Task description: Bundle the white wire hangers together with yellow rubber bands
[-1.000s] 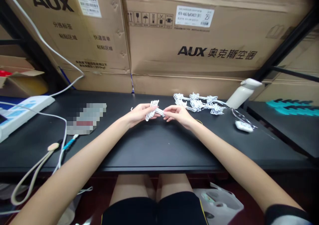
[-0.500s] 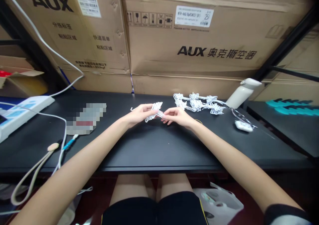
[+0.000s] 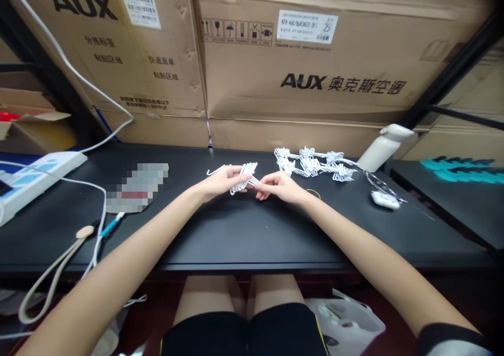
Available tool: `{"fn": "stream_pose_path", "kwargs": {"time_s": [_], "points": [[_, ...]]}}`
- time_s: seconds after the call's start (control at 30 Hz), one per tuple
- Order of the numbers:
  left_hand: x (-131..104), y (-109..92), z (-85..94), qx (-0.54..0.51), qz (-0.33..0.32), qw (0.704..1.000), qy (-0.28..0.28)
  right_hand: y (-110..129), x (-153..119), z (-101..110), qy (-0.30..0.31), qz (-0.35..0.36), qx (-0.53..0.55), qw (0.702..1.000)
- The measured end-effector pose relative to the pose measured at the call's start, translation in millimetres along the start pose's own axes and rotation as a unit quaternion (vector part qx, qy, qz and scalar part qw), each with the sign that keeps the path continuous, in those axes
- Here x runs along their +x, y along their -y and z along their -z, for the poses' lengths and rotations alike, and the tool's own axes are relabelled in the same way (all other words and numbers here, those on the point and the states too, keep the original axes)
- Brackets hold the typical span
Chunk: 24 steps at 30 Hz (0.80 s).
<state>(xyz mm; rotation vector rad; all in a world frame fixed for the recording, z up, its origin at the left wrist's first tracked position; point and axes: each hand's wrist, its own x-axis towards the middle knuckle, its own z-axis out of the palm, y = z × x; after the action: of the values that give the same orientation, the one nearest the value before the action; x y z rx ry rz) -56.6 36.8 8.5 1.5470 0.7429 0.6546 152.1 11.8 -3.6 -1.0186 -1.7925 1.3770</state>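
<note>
In the middle of the black table, my left hand [image 3: 220,182] is closed around a bundle of thin white wire hooks [image 3: 249,171], its thumb lying over them. My right hand [image 3: 281,189] pinches the narrow end of the same bundle from the right. A single white hook [image 3: 214,171] with a curved tip shows just behind my left hand. Under my right wrist lies a thin yellow rubber band [image 3: 315,193], partly covered. Several similar white bundles [image 3: 311,166] lie in two rows behind my right hand.
Cardboard boxes [image 3: 244,93] stand along the back. A pale bottle [image 3: 384,148] and a white earphone case [image 3: 385,200] are at the right. To the left are a blurred-out flat object [image 3: 137,188] with a cable, and a white power strip [image 3: 39,182].
Both hands stay nearly in place on the bundle. The fingers of my right hand have curled in slightly, and a little more of the rubber band shows.
</note>
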Motion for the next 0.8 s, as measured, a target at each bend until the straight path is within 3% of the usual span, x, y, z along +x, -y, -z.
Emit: {"fn": "stream_pose_path", "kwargs": {"time_s": [0.3, 0.43, 0.5, 0.57, 0.7, 0.8], "points": [[-1.3, -6.7, 1.1, -0.037, 0.021, 0.998, -0.036, -8.2, 3.9, -0.7, 0.000, 0.016, 0.020, 1.000], [0.9, -10.4, 8.1, -0.109, -0.004, 0.986, -0.130, -8.8, 6.9, 1.4, -0.058, 0.017, 0.040, 0.997], [2.4, -11.6, 12.3, -0.156, -0.022, 0.969, -0.193, -9.4, 6.3, 1.3, -0.109, 0.038, -0.027, 0.993], [3.5, -12.1, 16.0, -0.194, -0.031, 0.950, -0.241, -10.1, 3.6, -0.8, -0.118, 0.087, -0.150, 0.978], [4.4, -11.5, 19.7, -0.237, -0.035, 0.930, -0.280, -10.6, -2.2, -9.2, -0.007, 0.163, -0.394, 0.905], [4.7, -10.7, 19.4, -0.240, -0.033, 0.928, -0.283, -10.5, -1.8, -11.4, 0.029, 0.160, -0.474, 0.865]]}}
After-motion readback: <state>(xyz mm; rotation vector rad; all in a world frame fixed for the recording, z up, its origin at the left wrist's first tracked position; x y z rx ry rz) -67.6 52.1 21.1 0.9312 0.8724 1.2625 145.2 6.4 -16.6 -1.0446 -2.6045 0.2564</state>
